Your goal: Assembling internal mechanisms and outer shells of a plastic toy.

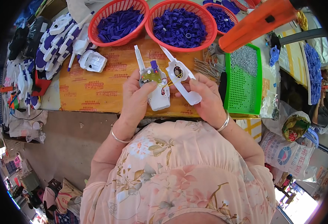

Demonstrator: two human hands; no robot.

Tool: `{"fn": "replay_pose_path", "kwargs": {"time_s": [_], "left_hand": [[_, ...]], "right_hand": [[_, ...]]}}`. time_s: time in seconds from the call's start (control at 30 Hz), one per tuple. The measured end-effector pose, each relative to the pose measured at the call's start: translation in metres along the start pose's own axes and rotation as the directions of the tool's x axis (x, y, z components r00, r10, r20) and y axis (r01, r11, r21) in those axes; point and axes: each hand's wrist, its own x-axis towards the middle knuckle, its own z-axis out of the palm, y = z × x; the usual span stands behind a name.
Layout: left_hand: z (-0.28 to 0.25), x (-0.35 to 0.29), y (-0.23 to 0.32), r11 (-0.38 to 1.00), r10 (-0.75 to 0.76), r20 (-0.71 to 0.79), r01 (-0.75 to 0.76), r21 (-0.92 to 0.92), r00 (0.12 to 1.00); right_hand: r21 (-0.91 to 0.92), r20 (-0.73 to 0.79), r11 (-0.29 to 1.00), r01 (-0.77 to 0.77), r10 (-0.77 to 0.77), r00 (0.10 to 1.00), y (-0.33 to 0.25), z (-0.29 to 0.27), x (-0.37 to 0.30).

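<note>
My left hand point(134, 95) is closed on a white plastic housing half point(160, 101) with a long narrow stem, its thumb pressing beside a green circuit board point(147, 77). A small purple part point(154, 65) stands on the upper end of that board. In my right hand point(209, 98) is the matching curved white housing half point(190, 96), gripped at its side and turned inside up. A dark round part point(178, 71), like a small speaker, sits in it. Thin yellow and red wires point(168, 86) run between the two halves, which are held apart above the table's front edge.
Red baskets of purple parts point(119, 24) point(180, 30) stand behind my hands. At right lie long metal rods point(208, 65) and a green tray point(242, 89) of small screws. An orange cylindrical tool point(257, 26) hangs above. White-and-purple assemblies point(57, 44) and a white shell point(92, 61) lie left.
</note>
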Motion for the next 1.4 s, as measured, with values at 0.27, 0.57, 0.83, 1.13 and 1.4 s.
{"fn": "replay_pose_path", "kwargs": {"time_s": [0.27,0.57,0.83,1.13,1.4], "left_hand": [[0.001,-0.003,0.0,0.999,0.033,-0.078,-0.032,0.024,0.996],[0.004,-0.006,0.0,0.999,0.029,-0.042,-0.028,0.028,0.999],[0.008,-0.006,-0.003,0.986,0.093,-0.044,-0.086,0.141,0.995],[0.014,-0.004,-0.008,0.98,0.145,-0.057,-0.136,0.142,0.988],[0.014,-0.001,-0.016,0.957,0.167,0.002,-0.162,0.242,0.986]], "right_hand": [[0.097,0.124,0.987,-0.13,0.117,0.985,0.003,-0.005,-0.001],[-0.156,0.135,0.981,-0.119,0.14,0.981,-0.006,0.0,-0.012],[-0.191,0.143,0.981,0.045,-0.018,0.99,-0.01,0.012,-0.007],[-0.201,0.094,0.979,0.026,-0.007,0.996,-0.01,0.016,-0.008],[-0.319,0.164,0.919,0.231,-0.186,0.969,0.0,0.019,-0.008]]}}
